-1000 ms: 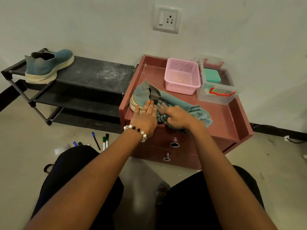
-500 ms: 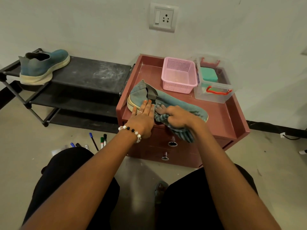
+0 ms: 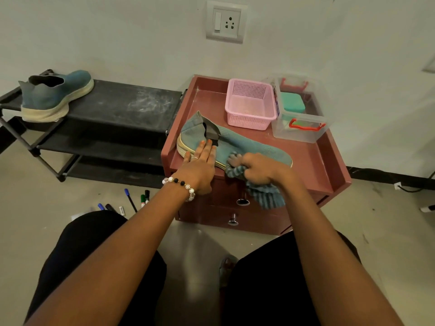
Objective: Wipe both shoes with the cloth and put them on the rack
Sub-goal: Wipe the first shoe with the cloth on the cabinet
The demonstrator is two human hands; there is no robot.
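A teal knit shoe with a cream sole lies on its side on the red drawer cabinet, heel to the left. My left hand presses flat on its heel side, fingers straight. My right hand grips a striped blue-grey cloth against the shoe's near edge; the cloth's tail hangs over the cabinet front. The second teal shoe stands on the top shelf of the black rack at the left.
A pink basket and a clear box with red handles stand at the back of the cabinet top. Several pens lie on the floor by my left knee. A wall with a socket is behind.
My right hand has drawn the cloth toward me along the shoe's near side, so more cloth hangs over the cabinet front. My left hand stays pressed on the heel.
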